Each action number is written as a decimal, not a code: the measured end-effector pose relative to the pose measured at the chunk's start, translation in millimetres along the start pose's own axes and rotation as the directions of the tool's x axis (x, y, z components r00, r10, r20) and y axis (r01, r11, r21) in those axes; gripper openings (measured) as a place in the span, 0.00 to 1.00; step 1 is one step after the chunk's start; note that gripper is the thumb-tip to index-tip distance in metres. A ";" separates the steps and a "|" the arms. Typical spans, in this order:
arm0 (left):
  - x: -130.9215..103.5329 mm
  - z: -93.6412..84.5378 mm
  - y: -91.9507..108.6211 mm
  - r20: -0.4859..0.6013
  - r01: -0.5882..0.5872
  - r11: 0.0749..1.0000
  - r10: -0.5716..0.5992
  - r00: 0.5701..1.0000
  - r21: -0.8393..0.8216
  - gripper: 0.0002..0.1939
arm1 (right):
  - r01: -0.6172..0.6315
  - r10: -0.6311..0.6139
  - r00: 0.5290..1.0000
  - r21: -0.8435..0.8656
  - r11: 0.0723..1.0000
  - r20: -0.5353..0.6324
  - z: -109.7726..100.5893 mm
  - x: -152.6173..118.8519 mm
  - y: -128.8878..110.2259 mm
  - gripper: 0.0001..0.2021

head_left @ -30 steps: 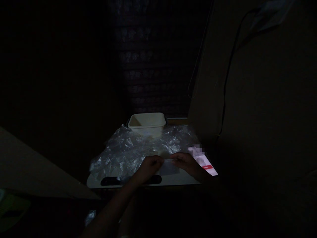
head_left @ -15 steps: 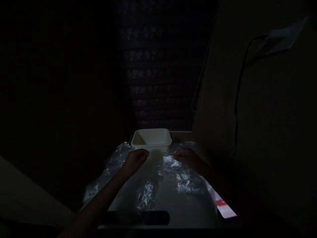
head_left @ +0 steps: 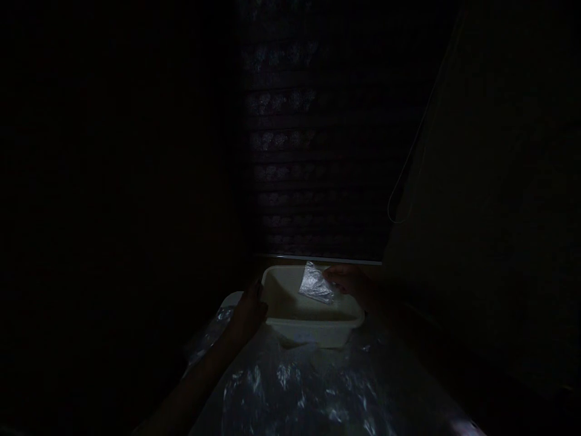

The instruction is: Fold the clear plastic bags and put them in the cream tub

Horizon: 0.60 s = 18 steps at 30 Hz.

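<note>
The right hand (head_left: pixel 347 280) pinches the likely light, limp packet (head_left: pixel 313 286) aptly at 2 o'clock; the left hand (head_left: pixel 250 312), grip unclear, flanks the tub (head_left: pixel 315 324) at 9.

blind (head_left: pixel 281 140): dark, banded | pale strip (head_left: pixel 358 261): at its foot | cord (head_left: pixel 389 209): looped | wall (head_left: pixel 494 181): dim, right

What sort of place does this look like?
Probably a dim room indoors, perhaps in a home: there's what looks like a slatted blind, a looped cord beside it, and a pale tub.
</note>
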State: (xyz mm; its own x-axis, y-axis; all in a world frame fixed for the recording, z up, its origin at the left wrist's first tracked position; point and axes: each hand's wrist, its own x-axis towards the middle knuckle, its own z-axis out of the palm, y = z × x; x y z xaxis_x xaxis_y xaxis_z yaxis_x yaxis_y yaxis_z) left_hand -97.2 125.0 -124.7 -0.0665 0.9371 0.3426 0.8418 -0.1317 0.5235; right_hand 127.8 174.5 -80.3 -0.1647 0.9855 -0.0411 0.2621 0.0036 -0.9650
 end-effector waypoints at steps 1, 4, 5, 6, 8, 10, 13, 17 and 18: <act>-3.3 1.2 -0.5 -0.014 0.005 1.000 -0.005 1.000 0.000 0.19 | -0.001 0.001 1.000 -0.009 1.000 0.000 4.1 3.7 1.1 0.08; -14.6 3.2 -0.6 -0.048 -0.022 1.000 0.022 0.999 -0.003 0.19 | 0.052 -0.050 0.998 -0.054 0.997 0.022 14.8 10.4 6.4 0.07; -18.5 3.8 -0.5 -0.062 -0.042 0.999 0.041 0.997 -0.013 0.20 | 0.075 -0.073 0.997 -0.069 0.995 0.034 17.7 11.5 8.1 0.07; -22.4 4.5 -0.4 -0.079 -0.058 0.998 0.056 0.995 -0.020 0.20 | 0.096 -0.092 0.994 -0.082 0.992 0.051 20.3 12.3 9.5 0.07; -30.0 5.2 0.7 -0.110 -0.077 0.997 0.073 0.991 -0.030 0.21 | 0.117 -0.108 0.990 -0.106 0.987 0.085 24.6 13.3 10.9 0.06; -37.2 4.7 3.0 -0.123 -0.095 0.995 0.090 0.988 -0.039 0.22 | 0.109 -0.094 0.988 -0.118 0.987 0.125 28.8 14.1 10.8 0.05; -47.2 1.7 7.9 -0.111 -0.118 0.992 0.111 0.988 -0.051 0.24 | 0.052 -0.028 0.981 -0.121 0.991 0.192 38.4 14.7 10.0 0.04; -56.4 -2.0 12.2 -0.090 -0.097 0.994 0.092 0.992 -0.043 0.28 | -0.019 0.069 0.976 -0.234 0.972 0.208 60.2 16.1 15.3 0.04; -57.9 -2.4 12.6 -0.090 -0.093 0.995 0.089 0.992 -0.038 0.28 | -0.028 0.084 0.976 -0.266 0.964 0.199 66.7 16.7 18.3 0.04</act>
State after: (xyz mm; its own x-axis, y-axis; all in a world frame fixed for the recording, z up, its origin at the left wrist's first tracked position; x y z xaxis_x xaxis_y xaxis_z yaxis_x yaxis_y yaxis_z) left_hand -84.0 68.3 -136.1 -0.0397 0.8887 0.4568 0.8231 -0.2301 0.5191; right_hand 66.5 179.7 -116.0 -0.3280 0.9288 -0.1723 0.5102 0.0207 -0.8598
